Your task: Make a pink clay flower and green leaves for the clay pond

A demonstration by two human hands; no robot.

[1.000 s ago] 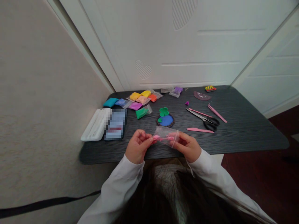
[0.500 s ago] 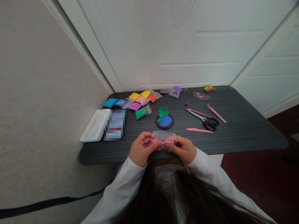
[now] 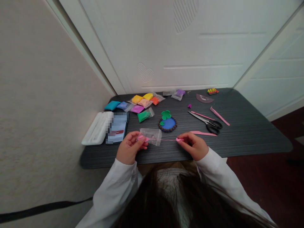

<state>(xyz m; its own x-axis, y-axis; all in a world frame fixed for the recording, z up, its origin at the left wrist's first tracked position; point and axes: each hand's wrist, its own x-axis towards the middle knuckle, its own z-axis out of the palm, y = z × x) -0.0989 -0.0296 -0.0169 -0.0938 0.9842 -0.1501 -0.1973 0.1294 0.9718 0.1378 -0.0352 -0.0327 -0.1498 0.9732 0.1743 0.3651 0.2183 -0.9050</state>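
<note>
My left hand (image 3: 131, 146) is closed on a clear plastic bag (image 3: 154, 136) that has pink clay inside it. Between the fingertips of my right hand (image 3: 194, 145) is a small piece of pink clay (image 3: 180, 139). A thin pink strand stretches from the bag's mouth to this piece. Just beyond the hands lies a clay pond (image 3: 169, 123), blue in the middle with a dark brown beaded rim and green leaf shapes (image 3: 166, 114) on it. A pink clay knife (image 3: 203, 133) lies beside my right hand, its near end close to the knuckles.
Bags of coloured clay (image 3: 137, 99) lie at the back left, with a white box (image 3: 98, 128) and a blurred-out flat item (image 3: 118, 126) nearer. On the right are black-handled scissors (image 3: 213, 126), pink tweezers (image 3: 219, 115) and a purple clay bit (image 3: 189, 106). A white door stands behind.
My hands have moved apart. The left went left with the bag, and the right drew pink clay out of it to the right, pulling a thin strand.
</note>
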